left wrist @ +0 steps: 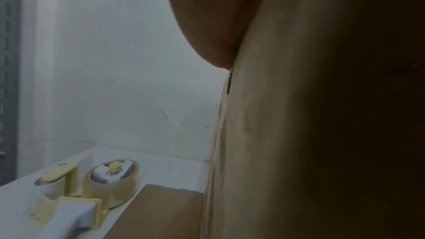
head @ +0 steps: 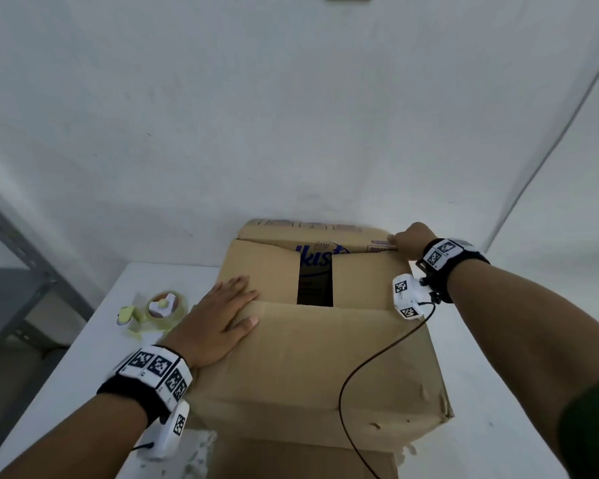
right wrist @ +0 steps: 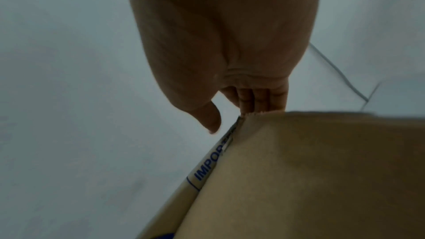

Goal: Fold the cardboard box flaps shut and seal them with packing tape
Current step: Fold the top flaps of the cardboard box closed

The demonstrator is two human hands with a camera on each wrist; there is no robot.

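Observation:
A brown cardboard box (head: 308,368) stands on a white table. Its near flap and both side flaps are folded down, with a dark gap (head: 314,281) between the side flaps. My left hand (head: 222,316) lies flat, fingers straight, pressing the near flap and the left side flap. The heel of that hand (left wrist: 214,15) rests at the box's top edge (left wrist: 264,134). My right hand (head: 407,238) is at the far right corner. Its fingers (right wrist: 260,99) hook behind the printed far flap (right wrist: 207,168), which stands partly raised, and its thumb is off the cardboard. A tape dispenser (head: 159,305) holding clear tape lies left of the box.
The tape dispenser (left wrist: 112,179) lies on the white table (head: 83,357) beside a flat cardboard piece (left wrist: 161,212) under the box. A grey metal shelf (head: 11,271) stands at the left. A white wall is close behind. A black cable (head: 377,354) hangs across the box top.

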